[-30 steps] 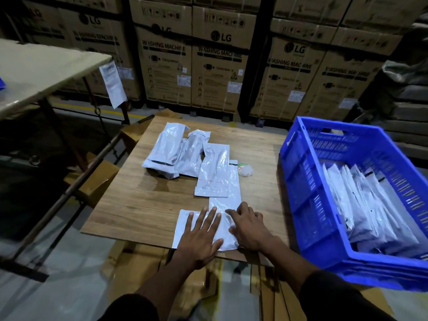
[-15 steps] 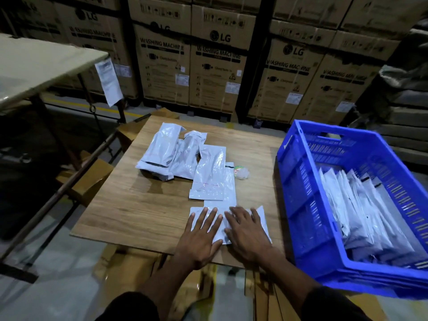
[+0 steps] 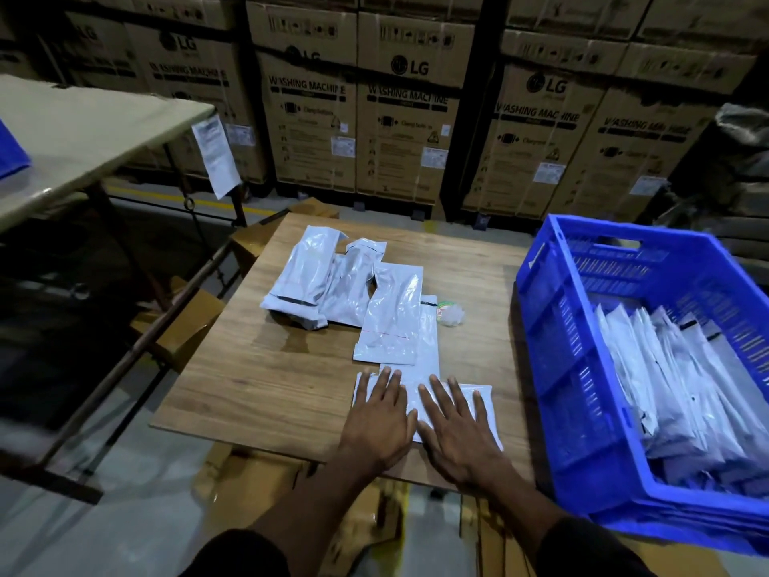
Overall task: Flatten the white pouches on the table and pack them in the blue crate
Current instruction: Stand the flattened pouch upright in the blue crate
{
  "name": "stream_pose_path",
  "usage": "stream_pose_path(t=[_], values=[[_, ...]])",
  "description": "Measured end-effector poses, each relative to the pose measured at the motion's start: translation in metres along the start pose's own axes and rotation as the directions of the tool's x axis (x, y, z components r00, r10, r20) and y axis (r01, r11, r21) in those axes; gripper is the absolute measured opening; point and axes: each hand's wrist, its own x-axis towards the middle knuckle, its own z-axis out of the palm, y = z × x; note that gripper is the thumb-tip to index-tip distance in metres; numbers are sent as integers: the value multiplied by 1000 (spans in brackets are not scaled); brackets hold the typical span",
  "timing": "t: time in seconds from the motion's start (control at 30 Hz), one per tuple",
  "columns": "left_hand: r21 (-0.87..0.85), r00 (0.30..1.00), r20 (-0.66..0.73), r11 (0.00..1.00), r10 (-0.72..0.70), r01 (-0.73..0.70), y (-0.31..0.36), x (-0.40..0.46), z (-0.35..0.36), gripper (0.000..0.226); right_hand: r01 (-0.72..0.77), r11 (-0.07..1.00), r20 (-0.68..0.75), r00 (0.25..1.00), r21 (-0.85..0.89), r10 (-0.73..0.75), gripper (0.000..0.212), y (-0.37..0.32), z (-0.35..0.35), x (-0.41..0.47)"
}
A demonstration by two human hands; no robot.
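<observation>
A white pouch (image 3: pixel 487 399) lies flat at the near edge of the wooden table (image 3: pixel 258 389). My left hand (image 3: pixel 380 418) and my right hand (image 3: pixel 455 426) press down on it side by side, fingers straight and spread. Further back lie several more white pouches (image 3: pixel 391 314), some puffed and overlapping. The blue crate (image 3: pixel 553 368) stands to the right of the table and holds several white pouches (image 3: pixel 682 389) stacked on edge.
A small clear wrapper with rubber bands (image 3: pixel 449 314) lies next to the pouches. A pale table (image 3: pixel 83 135) with a hanging paper sheet (image 3: pixel 216 154) stands to the left. Stacked cardboard boxes (image 3: pixel 408 118) line the back. Cardboard boxes (image 3: pixel 183 326) sit beside and under the table.
Both hands slid rightward along the pouch while pressing it. The right hand went from curled to flat with spread fingers.
</observation>
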Motion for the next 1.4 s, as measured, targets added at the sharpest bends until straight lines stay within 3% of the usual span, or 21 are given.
stream_pose_path(t=[0.13,0.27,0.4,0.57,1.03,1.4], values=[[14,1000,-9,1000,-2,2,7,2,9,61,13,999,11,1000,40,-14,90,-5,-3,-2],[-39,992,-122,999,11,-16,0,-8,18,56,-13,996,-5,1000,93,14,62,-14,-2,-3],[-14,982,-181,998,62,-66,-7,-16,23,56,-9,1000,-57,998,1,9,57,-13,9,-5],[-1,983,-182,999,34,-35,-3,-16,31,56,-34,998,-126,992,-52,27,58,-15,17,-3],[-37,997,-82,999,6,-9,-4,-17,30,60,-70,996,-45,997,-59,67,58,-17,12,-3],[-77,995,-93,997,20,-27,-9,-18,32,61,-86,996,-2,996,-39,86,59,-19,13,-4]])
